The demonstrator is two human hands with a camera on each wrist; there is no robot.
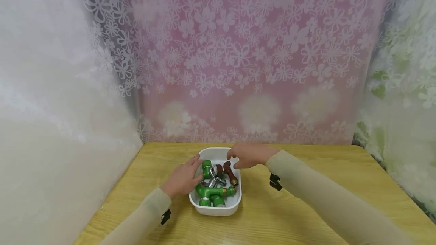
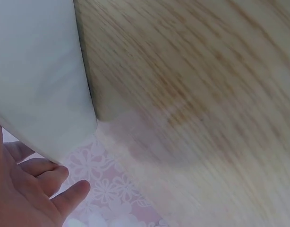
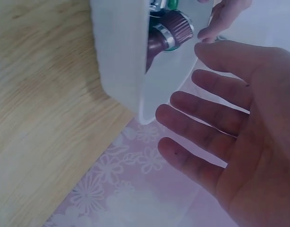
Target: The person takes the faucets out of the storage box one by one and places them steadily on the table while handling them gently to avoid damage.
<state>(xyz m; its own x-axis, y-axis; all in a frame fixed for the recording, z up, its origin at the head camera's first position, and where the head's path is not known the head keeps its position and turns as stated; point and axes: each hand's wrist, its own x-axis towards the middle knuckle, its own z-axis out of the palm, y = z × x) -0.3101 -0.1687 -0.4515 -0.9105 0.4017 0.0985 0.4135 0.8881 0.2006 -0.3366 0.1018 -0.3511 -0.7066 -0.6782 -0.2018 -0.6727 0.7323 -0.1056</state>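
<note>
A white plastic tub (image 1: 215,211) holds several faucets. Inside it lie a green faucet (image 1: 212,191) toward the near side, a brown faucet (image 1: 229,169) on the right and chrome pieces (image 1: 214,181) in the middle. My left hand (image 1: 182,177) is at the tub's left rim, thumb and fingers spread over the edge. In the left wrist view its fingertips (image 2: 60,175) overlap the rim. Over the far right corner, my right hand (image 1: 250,155) has its fingers loosely bent with nothing between them. The right wrist view shows those fingers (image 3: 197,123) spread apart beside the rim.
The tub stands on a yellow wood-grain table (image 1: 306,199). A pink flowered curtain (image 1: 252,67) hangs behind the table's back edge. Pale sheets hang at the left (image 1: 61,86) and right (image 1: 405,86). Each wrist carries a black strap device.
</note>
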